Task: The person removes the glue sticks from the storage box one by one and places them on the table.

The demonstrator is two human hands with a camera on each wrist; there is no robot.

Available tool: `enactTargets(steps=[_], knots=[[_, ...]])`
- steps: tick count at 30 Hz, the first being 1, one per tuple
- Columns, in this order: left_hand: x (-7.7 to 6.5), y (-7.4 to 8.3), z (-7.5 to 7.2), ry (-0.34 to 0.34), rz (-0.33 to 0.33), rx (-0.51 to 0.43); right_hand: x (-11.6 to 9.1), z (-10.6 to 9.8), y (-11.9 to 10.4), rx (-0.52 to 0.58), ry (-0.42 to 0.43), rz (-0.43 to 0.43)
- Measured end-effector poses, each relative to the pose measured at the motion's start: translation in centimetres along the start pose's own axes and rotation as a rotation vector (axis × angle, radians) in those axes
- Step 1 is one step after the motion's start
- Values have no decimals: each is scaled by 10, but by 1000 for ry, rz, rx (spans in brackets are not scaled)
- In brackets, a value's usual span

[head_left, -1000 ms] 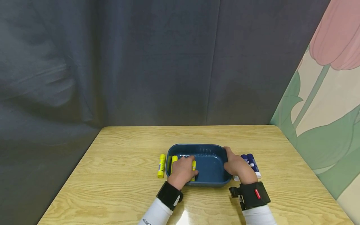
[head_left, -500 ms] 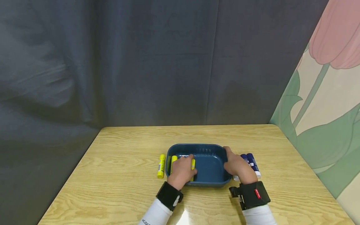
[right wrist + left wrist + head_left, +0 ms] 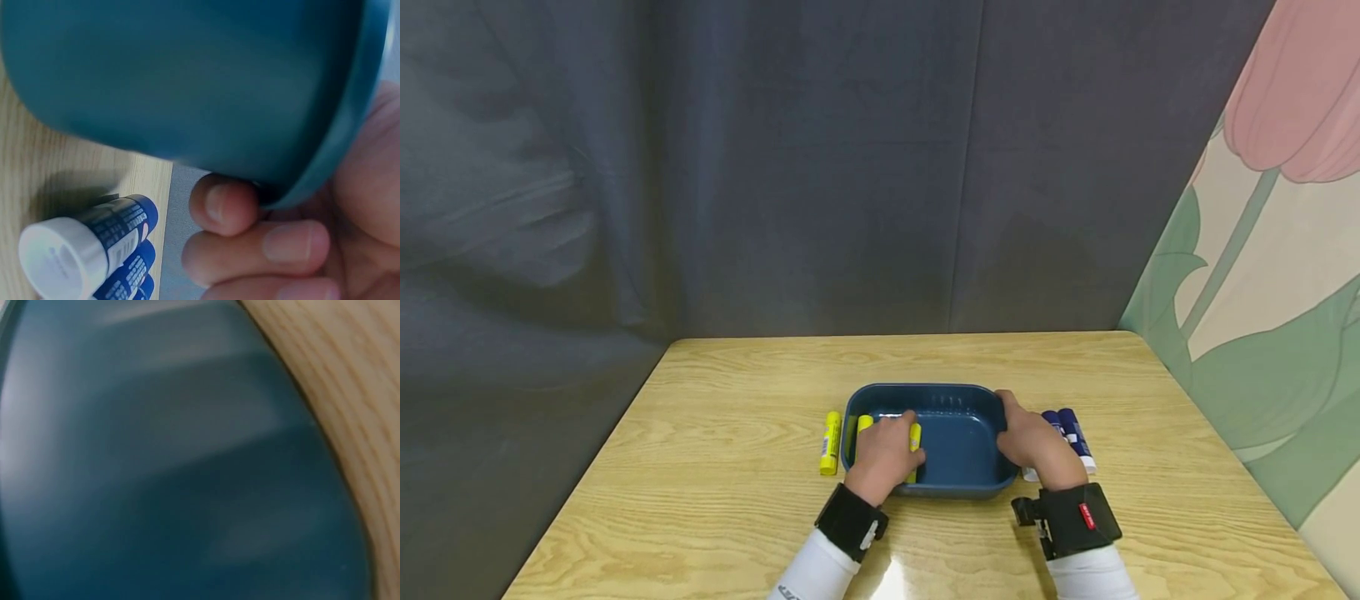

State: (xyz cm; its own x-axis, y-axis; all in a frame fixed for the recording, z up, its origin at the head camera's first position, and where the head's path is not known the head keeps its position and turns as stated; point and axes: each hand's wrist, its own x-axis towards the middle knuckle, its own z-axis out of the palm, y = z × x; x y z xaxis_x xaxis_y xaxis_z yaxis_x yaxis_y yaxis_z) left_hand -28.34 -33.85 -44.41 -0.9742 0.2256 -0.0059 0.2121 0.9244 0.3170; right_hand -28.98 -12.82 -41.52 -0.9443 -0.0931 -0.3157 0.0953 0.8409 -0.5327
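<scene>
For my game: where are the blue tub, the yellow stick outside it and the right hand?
Blue tub [image 3: 966, 446], head view: bare floor.
Yellow stick [image 3: 831, 443], head view: middle.
Right hand [image 3: 1036, 442], head view: its back.

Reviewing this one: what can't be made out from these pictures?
- Head view: the left hand covers much of the yellow sticks inside the blue container, hiding their count and its grip.
- Left wrist view: no fingers show; the container's blurred surface fills most of it.
- Head view: the right hand partly hides the blue-and-white sticks; the right wrist view's bottom edge cuts them off.
- Head view: label print is too small to read.
</scene>
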Motion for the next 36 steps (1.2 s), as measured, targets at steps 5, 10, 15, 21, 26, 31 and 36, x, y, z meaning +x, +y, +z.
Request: enactTargets(steps=[5, 10, 15, 21, 26, 31, 36], knots=[[1, 0, 0, -10, -1, -7, -1, 0, 0, -2, 2, -4], [1, -2, -1, -6, -6, -12, -2, 1, 0, 0, -1, 3], [0, -3, -5, -1, -5, -28, -2, 2, 0, 1, -2, 0], [-2, -4, -11, 4, -1, -39, -1, 1, 0, 4, -2, 4], [-5, -5, -17, 20, 22, -56, -1, 1, -1, 11, -7, 12], [-6, -7, -21, 32, 39, -68, -1, 0, -1, 8, -11, 16], [-8, -8, -26, 18, 42, -89, -1, 0, -1, 11, -12, 16]])
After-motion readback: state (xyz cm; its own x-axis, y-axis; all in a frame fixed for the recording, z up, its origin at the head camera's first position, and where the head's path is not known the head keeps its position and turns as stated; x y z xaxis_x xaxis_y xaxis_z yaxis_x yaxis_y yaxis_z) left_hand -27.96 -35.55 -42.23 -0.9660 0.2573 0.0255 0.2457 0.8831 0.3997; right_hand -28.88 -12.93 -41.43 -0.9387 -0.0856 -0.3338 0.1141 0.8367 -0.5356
